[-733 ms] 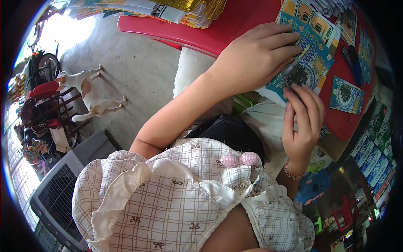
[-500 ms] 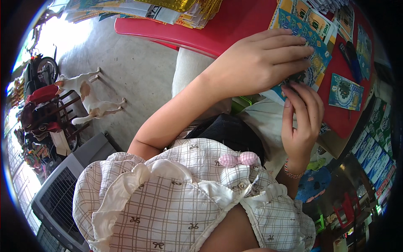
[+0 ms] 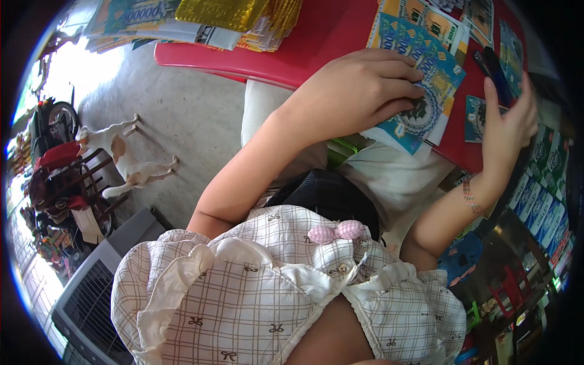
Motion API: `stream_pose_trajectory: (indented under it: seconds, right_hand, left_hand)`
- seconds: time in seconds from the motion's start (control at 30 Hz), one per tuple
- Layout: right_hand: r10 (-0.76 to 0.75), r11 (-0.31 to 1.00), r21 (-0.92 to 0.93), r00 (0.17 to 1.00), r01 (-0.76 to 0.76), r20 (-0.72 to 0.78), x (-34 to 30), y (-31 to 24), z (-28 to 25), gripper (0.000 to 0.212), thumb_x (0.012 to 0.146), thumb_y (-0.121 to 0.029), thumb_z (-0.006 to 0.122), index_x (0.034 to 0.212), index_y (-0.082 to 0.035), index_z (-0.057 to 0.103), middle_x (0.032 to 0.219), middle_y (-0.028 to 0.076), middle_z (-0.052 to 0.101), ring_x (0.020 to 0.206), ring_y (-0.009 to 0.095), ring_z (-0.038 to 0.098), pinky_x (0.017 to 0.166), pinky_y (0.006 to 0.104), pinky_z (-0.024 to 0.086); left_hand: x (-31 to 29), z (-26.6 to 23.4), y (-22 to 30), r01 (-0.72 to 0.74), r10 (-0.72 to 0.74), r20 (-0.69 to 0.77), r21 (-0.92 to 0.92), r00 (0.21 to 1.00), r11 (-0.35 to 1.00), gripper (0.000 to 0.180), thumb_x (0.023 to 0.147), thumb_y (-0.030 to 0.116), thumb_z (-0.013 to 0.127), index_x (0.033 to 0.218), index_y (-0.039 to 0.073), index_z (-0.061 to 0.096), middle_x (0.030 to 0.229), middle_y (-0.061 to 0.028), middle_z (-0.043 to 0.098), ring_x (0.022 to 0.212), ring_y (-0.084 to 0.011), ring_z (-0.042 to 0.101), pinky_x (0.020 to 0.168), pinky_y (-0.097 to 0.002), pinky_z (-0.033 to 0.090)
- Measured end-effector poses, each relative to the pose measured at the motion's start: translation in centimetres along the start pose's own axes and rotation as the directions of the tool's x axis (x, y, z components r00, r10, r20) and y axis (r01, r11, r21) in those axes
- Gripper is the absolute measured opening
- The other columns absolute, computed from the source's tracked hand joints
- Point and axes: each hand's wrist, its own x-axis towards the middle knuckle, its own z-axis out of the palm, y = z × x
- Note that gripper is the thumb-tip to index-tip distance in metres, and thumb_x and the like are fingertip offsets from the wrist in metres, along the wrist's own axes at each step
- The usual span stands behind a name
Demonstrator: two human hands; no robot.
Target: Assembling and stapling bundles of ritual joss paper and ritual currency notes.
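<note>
My left hand (image 3: 371,88) lies over a fan of blue printed paper notes (image 3: 429,100) at the edge of the red table, its fingers slightly bent on top of them. Orange-and-white notes (image 3: 435,27) sit beneath and beyond the fan. My right hand (image 3: 514,118) is at the table's right side, thumb and fingers apart. Between them lies a long dark blue and black tool (image 3: 496,76), perhaps a stapler. Beside the right thumb is a single blue note (image 3: 474,118), partly hidden by the hand.
A tall stack of gold, white and blue papers (image 3: 225,21) stands at the far left of the red table (image 3: 328,36). More notes (image 3: 510,48) lie at its right edge. Packaged boxes (image 3: 538,188) are stacked at the right. A dog (image 3: 131,155) lies on the floor at left, near a motorbike (image 3: 58,158).
My right hand has left the lower edge of the fanned notes and moved right to the dark tool, opening out. My left hand has drawn back slightly, uncovering more notes. The view has shifted a little.
</note>
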Motion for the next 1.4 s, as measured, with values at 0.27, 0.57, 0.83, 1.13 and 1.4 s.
stream_pose_trajectory:
  seconds: [0.27, 0.57, 0.83, 1.13, 1.4]
  right_hand:
    - [0.156, 0.982, 0.105, 0.987, -0.16, 0.04, 2.1, 3.8, 0.7, 0.046, 0.096, -0.047, 0.064, 0.116, -0.006, 0.071, 0.121, 0.017, 0.07, 0.113, 0.032, 0.065, 0.1, 0.0494, 0.045]
    - [0.164, 0.303, 0.728, 0.786, -0.616, 0.596, -6.6, -1.8, -12.3, 0.046, 0.09, -0.03, 0.065, 0.119, 0.004, 0.053, 0.101, 0.014, 0.066, 0.087, 0.018, 0.064, 0.083, 0.0289, 0.05]
    - [0.261, 0.369, 0.507, 0.61, -0.779, 0.748, -14.6, -8.4, -10.6, 0.035, 0.094, -0.013, 0.07, 0.119, 0.003, 0.05, 0.107, 0.015, 0.062, 0.097, 0.021, 0.064, 0.088, 0.0329, 0.051]
    - [0.199, 0.744, 0.552, 0.913, -0.377, 0.355, -15.8, -7.3, -8.8, 0.041, 0.094, -0.01, 0.071, 0.124, 0.003, 0.047, 0.109, 0.019, 0.06, 0.091, 0.028, 0.061, 0.082, 0.0362, 0.051]
    - [0.285, 0.585, 0.655, 0.877, -0.478, 0.386, -15.2, -8.8, -8.3, 0.043, 0.092, -0.009, 0.074, 0.124, 0.002, 0.047, 0.105, 0.016, 0.057, 0.083, 0.023, 0.059, 0.074, 0.0327, 0.05]
  left_hand:
    - [-0.1, -0.7, -0.1, 0.017, -0.01, 0.089, -0.082, 0.996, 0.996, 0.031, 0.086, 0.019, 0.076, 0.115, 0.005, 0.072, 0.127, -0.0114, 0.067, 0.12, -0.0308, 0.062, 0.103, -0.0417, 0.049]
    - [0.3, -1.0, 0.1, 0.021, -0.018, 0.044, -0.071, 0.999, 0.997, 0.033, 0.081, 0.021, 0.079, 0.111, 0.007, 0.073, 0.121, -0.0097, 0.067, 0.117, -0.0306, 0.062, 0.1, -0.042, 0.05]
    - [0.6, -0.9, 0.4, 0.074, -0.065, 0.126, -0.067, 0.99, 0.995, 0.04, 0.076, 0.009, 0.082, 0.115, 0.005, 0.074, 0.127, -0.0115, 0.068, 0.126, -0.0312, 0.06, 0.104, -0.0418, 0.047]
    - [0.7, -1.0, 0.6, 0.046, -0.038, 0.122, -0.063, 0.992, 0.997, 0.04, 0.077, 0.01, 0.082, 0.116, 0.004, 0.074, 0.126, -0.0118, 0.068, 0.125, -0.0315, 0.06, 0.104, -0.0423, 0.047]
    - [0.6, -0.9, 0.7, 0.054, -0.047, 0.107, -0.06, 0.993, 0.997, 0.041, 0.076, 0.011, 0.082, 0.115, 0.004, 0.074, 0.126, -0.0112, 0.068, 0.125, -0.031, 0.061, 0.104, -0.0422, 0.047]
